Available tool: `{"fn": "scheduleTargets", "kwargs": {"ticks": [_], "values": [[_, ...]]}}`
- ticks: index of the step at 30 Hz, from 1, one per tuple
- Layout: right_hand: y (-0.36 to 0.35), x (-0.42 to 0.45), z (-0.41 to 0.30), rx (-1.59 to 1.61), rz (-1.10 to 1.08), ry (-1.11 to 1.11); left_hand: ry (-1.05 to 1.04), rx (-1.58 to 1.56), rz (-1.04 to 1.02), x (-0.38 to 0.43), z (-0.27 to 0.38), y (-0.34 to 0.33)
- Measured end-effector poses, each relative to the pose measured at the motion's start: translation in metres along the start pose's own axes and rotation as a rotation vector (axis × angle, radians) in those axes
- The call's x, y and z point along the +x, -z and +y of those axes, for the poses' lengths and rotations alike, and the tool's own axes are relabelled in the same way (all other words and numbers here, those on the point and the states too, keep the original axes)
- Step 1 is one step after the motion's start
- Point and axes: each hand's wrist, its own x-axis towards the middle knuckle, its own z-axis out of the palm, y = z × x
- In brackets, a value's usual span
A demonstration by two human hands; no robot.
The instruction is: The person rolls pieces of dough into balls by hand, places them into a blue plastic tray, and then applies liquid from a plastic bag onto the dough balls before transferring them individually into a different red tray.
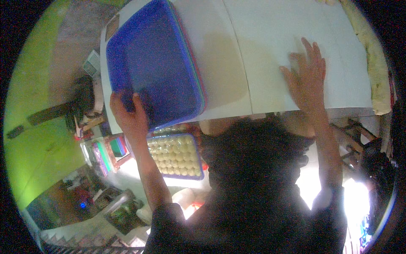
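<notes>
A stack of shallow plastic trays lies on the left part of a white tabletop [295,19]. The blue tray [158,57] is on top and looks bare inside; green and red rims show beneath it. My left hand [130,109] holds the blue tray at its near left corner, thumb over the inner side. Over the white surface to the right, my right hand [306,73] has its fingers spread and holds nothing. Whether it touches the surface I cannot tell.
Lower than the table edge, a blue-rimmed tray [199,152] carries rows of pale round balls under clear plastic. A pale yellowish strip [379,73], dough or cloth, runs along the table's right side. Dark-framed furniture [358,130] stands at right, a green wall [41,158] at left.
</notes>
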Motion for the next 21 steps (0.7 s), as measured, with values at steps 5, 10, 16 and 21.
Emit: {"fn": "scheduleTargets", "kwargs": {"ticks": [5,10,16,21], "values": [[0.006,0.015,0.015,0.009,-0.055,0.119,0.066,0.017,0.079,0.000,0.001,0.005],[0.024,0.035,0.027,-0.024,-0.060,0.202,0.097,-0.005,0.067,0.001,-0.013,0.006],[0.021,0.042,0.045,0.043,-0.061,0.186,0.179,-0.069,0.037,0.000,-0.004,0.007],[0.021,0.069,0.079,0.014,0.136,0.252,0.208,-0.075,0.004,-0.001,0.002,0.009]]}}
